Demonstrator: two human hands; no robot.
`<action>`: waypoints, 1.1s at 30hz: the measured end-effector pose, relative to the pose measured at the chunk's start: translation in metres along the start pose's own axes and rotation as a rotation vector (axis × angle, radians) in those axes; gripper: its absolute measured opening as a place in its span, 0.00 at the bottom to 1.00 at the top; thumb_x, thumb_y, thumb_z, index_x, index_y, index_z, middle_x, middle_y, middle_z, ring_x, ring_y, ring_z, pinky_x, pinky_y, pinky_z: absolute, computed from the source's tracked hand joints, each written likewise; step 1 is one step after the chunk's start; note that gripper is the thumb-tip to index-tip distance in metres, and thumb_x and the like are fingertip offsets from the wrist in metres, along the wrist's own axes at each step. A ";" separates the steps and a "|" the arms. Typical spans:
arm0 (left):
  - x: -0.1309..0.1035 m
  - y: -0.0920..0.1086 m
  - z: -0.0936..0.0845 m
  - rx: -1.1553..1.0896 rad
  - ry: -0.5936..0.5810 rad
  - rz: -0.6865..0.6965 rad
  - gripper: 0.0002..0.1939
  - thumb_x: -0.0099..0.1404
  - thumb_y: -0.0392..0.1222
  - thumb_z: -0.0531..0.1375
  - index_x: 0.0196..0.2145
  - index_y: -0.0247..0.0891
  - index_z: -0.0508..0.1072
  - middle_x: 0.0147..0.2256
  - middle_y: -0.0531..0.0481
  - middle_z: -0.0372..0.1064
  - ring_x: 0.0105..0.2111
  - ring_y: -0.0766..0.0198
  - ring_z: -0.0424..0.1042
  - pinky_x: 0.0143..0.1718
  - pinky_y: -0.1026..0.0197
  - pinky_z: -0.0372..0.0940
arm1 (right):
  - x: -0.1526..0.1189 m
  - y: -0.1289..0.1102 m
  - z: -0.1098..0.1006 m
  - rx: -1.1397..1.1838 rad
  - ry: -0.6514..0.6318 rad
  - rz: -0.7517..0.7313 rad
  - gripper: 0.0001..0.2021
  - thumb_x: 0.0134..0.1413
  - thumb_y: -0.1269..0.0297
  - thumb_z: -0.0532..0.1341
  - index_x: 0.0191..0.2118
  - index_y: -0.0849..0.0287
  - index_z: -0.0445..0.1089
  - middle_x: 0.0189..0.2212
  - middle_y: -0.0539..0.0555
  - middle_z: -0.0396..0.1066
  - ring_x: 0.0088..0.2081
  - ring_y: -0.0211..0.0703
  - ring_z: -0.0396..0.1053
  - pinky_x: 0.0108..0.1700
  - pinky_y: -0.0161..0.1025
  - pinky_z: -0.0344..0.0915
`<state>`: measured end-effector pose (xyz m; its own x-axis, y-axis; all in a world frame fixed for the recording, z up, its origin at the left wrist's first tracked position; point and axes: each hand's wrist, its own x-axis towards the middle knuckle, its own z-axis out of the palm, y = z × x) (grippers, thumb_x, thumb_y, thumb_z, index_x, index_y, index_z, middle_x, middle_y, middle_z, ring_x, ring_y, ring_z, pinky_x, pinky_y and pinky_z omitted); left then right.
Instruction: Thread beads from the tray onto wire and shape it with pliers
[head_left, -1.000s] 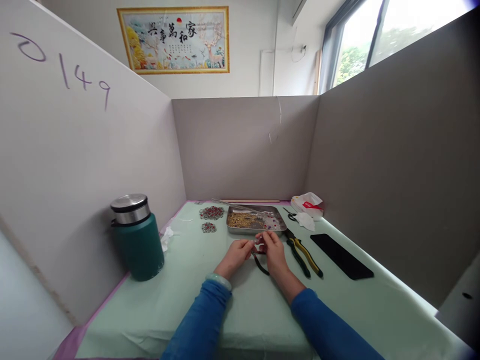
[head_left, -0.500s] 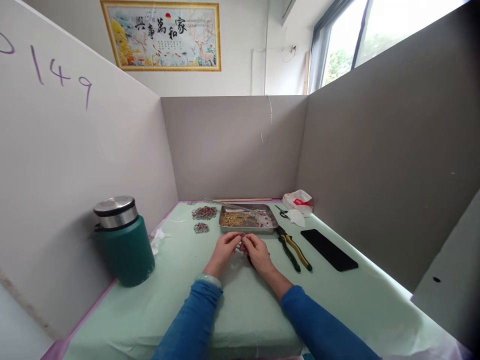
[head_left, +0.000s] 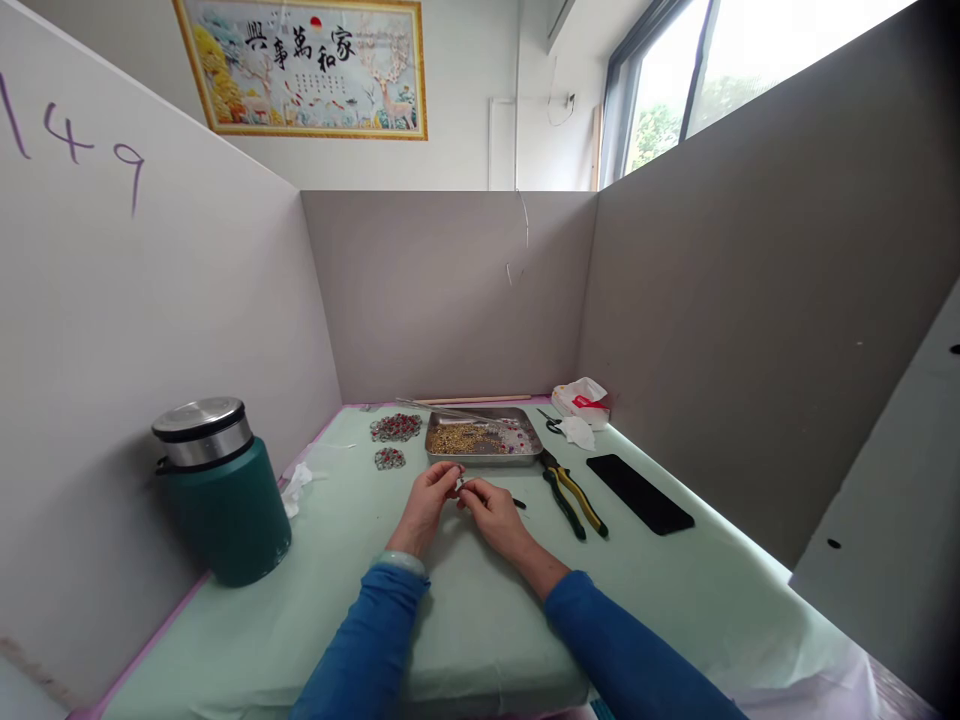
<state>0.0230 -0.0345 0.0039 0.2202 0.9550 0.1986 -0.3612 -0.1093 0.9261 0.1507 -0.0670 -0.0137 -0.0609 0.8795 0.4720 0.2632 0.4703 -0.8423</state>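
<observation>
My left hand (head_left: 433, 493) and my right hand (head_left: 491, 512) meet over the cloth, just in front of a metal tray (head_left: 487, 461). Both are closed in a pinch, fingertips nearly touching. Between them shows a small dark piece, too tiny to name. Gold-coloured bits (head_left: 459, 437) and clear and red beads (head_left: 514, 437) lie in the tray. To its left sit a larger pile of red-and-silver beaded pieces (head_left: 396, 428) and a smaller pile (head_left: 389, 458). A thin dark object (head_left: 519, 503) pokes out beyond my right hand, mostly hidden.
Pliers (head_left: 574, 495) with yellow-and-dark handles and a black phone-like slab (head_left: 639, 494) lie on the right. Scissors (head_left: 551, 422), a crumpled tissue (head_left: 577, 432) and a tissue pack (head_left: 581, 400) are behind. A green flask (head_left: 223, 505) stands left. Partitions enclose the table.
The view has turned slightly right, so things sit further left. My right fingertips have dropped a little below the left ones, and the dark object beside my right hand shows more.
</observation>
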 end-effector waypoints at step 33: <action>-0.001 0.008 0.000 -0.045 -0.078 -0.079 0.15 0.56 0.51 0.60 0.33 0.37 0.63 0.19 0.60 0.55 0.14 0.77 0.44 0.15 0.70 0.38 | 0.021 0.007 -0.042 0.799 0.201 0.558 0.12 0.45 0.53 0.59 0.30 0.58 0.66 0.30 0.55 0.70 0.32 0.44 0.67 0.34 0.42 0.64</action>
<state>0.0193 -0.0367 0.0111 0.3183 0.9358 0.1516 -0.3800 -0.0205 0.9248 0.1917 -0.0484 0.0014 0.0581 0.9957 -0.0725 -0.5261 -0.0312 -0.8499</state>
